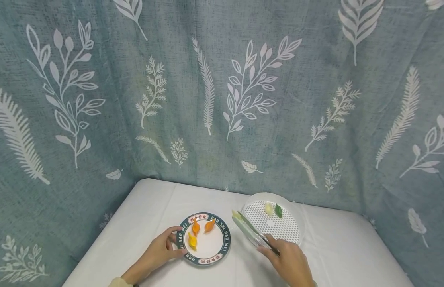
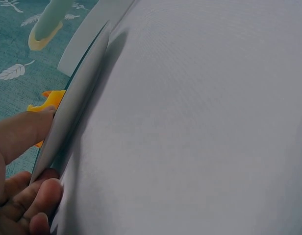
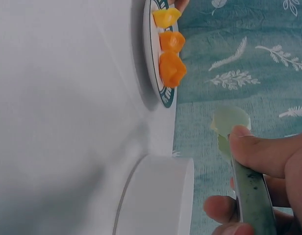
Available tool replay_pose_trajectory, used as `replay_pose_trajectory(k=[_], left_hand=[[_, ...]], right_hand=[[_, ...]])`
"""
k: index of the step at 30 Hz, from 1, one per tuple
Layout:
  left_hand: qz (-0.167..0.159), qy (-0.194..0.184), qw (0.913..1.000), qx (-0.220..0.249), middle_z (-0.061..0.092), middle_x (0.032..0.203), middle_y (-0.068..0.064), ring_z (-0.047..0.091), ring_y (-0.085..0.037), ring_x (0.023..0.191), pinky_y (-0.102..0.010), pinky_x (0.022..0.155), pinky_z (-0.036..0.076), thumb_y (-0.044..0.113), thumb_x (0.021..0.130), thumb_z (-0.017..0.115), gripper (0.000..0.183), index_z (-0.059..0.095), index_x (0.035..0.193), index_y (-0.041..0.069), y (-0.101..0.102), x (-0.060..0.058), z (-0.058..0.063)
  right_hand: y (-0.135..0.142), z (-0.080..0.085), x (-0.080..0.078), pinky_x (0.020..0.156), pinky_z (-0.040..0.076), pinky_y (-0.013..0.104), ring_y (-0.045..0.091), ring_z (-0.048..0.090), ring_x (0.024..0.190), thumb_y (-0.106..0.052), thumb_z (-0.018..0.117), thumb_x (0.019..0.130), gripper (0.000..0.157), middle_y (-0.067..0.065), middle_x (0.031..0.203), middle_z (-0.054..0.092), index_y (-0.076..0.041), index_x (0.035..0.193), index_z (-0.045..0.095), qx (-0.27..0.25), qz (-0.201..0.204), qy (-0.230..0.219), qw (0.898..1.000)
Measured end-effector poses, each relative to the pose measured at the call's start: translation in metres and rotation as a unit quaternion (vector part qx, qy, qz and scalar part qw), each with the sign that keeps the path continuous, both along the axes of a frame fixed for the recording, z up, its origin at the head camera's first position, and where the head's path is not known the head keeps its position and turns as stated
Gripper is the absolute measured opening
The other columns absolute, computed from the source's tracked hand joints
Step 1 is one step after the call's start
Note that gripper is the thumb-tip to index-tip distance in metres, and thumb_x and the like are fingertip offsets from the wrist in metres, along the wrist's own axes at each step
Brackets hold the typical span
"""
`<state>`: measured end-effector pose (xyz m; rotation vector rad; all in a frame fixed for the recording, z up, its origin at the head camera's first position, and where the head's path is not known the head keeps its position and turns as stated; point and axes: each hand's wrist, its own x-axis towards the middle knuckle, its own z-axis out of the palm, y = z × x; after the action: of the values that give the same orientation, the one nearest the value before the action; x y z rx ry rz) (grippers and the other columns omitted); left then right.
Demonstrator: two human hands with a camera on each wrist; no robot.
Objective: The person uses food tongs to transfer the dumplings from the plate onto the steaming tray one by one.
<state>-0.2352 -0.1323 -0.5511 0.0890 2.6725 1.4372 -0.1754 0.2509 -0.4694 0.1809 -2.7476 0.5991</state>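
My left hand (image 1: 159,252) grips the left rim of a white plate (image 1: 209,249) with a dark green lettered border. In the left wrist view, the thumb lies over the rim and fingers curl beneath it. On the plate sit one yellow (image 1: 192,240) and two orange dumpling-shaped pieces (image 1: 209,226). My right hand (image 1: 288,261) holds a pair of tongs (image 1: 248,226) with pale green ends. Something pale yellow (image 1: 236,214) shows at their tips, between the plate and a white perforated tray; the tongs partly hide it.
The round white tray (image 1: 255,207) with a raised rim stands right of the plate. A pale yellow piece (image 1: 268,209) and a green piece (image 1: 278,211) lie in it. White cloth (image 1: 164,207) covers the table, and a blue-green leaf-patterned curtain (image 1: 222,99) hangs behind.
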Motion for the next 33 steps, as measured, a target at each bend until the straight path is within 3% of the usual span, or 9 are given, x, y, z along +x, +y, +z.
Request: replay_pose_trajectory(k=[9,19,33], left_hand=[[0.001,0.002,1.0000,0.005,0.060,0.096,0.002,0.050,-0.017,0.072,-0.029,0.058,0.040,0.035,0.073,0.094,0.082,0.056,0.143,0.017,0.001,0.002,0.002],[0.000,0.002,1.0000,0.009,0.060,0.097,0.002,0.050,-0.017,0.072,-0.028,0.058,0.040,0.035,0.073,0.094,0.081,0.056,0.143,0.017,0.001,0.002,0.002],[0.000,-0.001,0.9999,0.012,0.062,0.098,0.002,0.050,-0.017,0.073,-0.029,0.058,0.040,0.035,0.073,0.094,0.083,0.055,0.144,0.017,0.000,0.003,0.003]], right_hand=[[0.021,-0.001,-0.007,0.078,0.057,0.054,0.037,0.072,0.101,-0.045,0.081,0.087,0.051,0.015,0.113,0.075,-0.008,0.123,0.075,-0.003,-0.021,-0.006,1.000],[0.045,-0.003,-0.015,0.074,0.056,0.056,0.043,0.070,0.104,-0.056,0.073,0.090,0.061,0.022,0.116,0.072,-0.005,0.125,0.074,0.018,-0.042,-0.028,0.999],[0.065,-0.010,-0.038,0.071,0.055,0.056,0.046,0.069,0.100,-0.048,0.075,0.092,0.058,0.025,0.116,0.071,-0.001,0.125,0.072,0.050,-0.050,-0.051,0.996]])
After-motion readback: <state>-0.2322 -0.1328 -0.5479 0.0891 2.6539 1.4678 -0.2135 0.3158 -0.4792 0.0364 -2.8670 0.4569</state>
